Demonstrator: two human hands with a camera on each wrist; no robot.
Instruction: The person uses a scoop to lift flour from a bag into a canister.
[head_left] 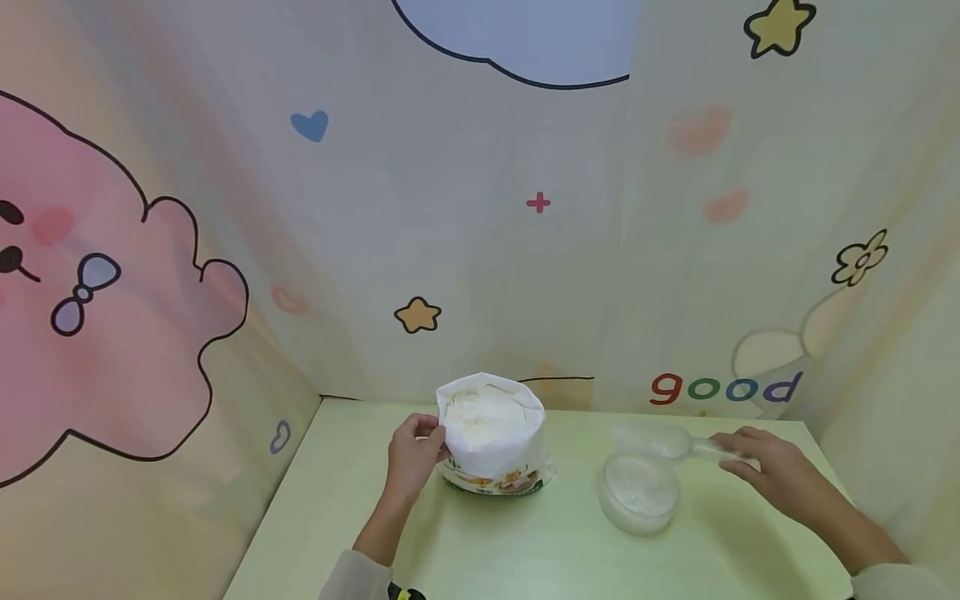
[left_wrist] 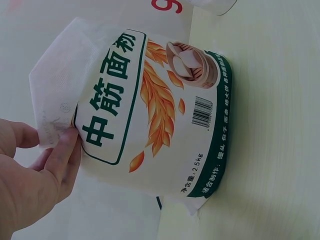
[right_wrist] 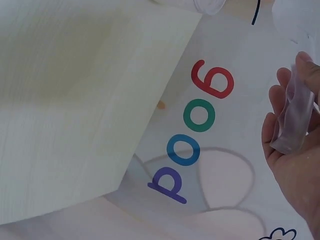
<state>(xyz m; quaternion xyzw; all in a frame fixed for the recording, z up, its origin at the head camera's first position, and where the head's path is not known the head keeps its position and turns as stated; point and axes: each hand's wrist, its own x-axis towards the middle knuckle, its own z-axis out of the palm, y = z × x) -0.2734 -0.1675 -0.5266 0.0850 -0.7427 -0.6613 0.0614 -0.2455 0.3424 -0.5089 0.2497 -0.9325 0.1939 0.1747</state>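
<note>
An open bag of flour [head_left: 487,463] stands on the table, white flour [head_left: 483,412] showing up to its folded-back top. My left hand [head_left: 414,454] pinches the left edge of the bag's rim between thumb and fingers. Green Chinese print and wheat ears mark the bag's side [left_wrist: 160,115] in the left wrist view. To the right, my right hand [head_left: 776,471] grips a clear plastic scoop [head_left: 656,440] by its handle [right_wrist: 295,115]. The scoop's bowl hangs above the back of a clear round container [head_left: 637,518], which has white powder in it.
The pale green table [head_left: 525,550] carries the bag and container. Behind it hangs a printed curtain [head_left: 480,233] with stars, hearts and the word "good". The curtain also closes in the left and right sides.
</note>
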